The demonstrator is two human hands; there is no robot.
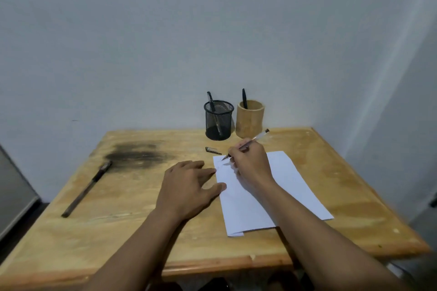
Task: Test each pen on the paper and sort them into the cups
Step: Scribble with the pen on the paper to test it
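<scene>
My right hand [251,166] grips a clear pen [256,137], its tip down at the top left corner of the white paper [300,186]. Faint marks show on the sheet near the tip. My left hand [189,184] lies flat on the table, fingertips touching the paper's left edge. A pen cap [212,149] lies just beyond the paper. At the back stand a black mesh cup [218,120] and a bamboo cup [250,121], each holding one dark pen. Another dark pen [87,188] lies on the table at the left.
The wooden table [142,220] has a black scorched patch [137,155] at the back left. Grey walls close in behind and to the right. A grey object [14,186] stands beside the table's left edge.
</scene>
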